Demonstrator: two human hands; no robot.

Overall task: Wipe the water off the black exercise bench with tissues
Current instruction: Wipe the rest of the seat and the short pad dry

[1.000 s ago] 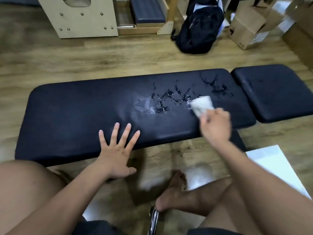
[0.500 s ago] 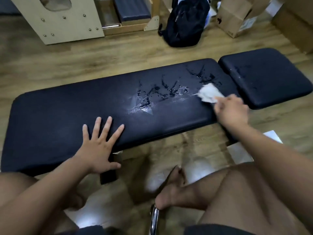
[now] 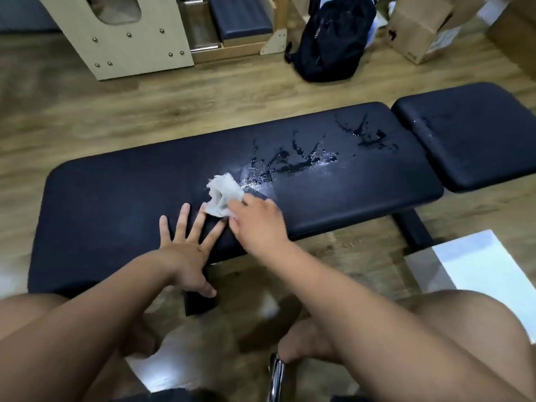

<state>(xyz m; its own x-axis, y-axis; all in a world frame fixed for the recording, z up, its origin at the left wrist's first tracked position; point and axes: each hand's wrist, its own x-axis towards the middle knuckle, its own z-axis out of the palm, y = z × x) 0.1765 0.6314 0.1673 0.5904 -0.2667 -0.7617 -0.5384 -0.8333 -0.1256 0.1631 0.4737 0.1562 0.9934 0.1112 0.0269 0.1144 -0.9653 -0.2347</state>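
Note:
A long black exercise bench lies across the wooden floor, with a separate black seat pad at its right end. Splashes of water cover the middle of the long pad, and more drops sit near its right end. My right hand grips a crumpled white tissue and presses it on the pad just left of the main splash. My left hand rests flat on the near part of the bench with its fingers spread, almost touching the tissue.
A black backpack and cardboard boxes stand on the floor behind the bench. Wooden equipment is at the back left. A white sheet lies on the floor at the right. My bare knees and a foot fill the foreground.
My right hand has swept the tissue leftward across the pad, from near its right end to the left of the splash, close to my left hand. A wet smear trails behind it.

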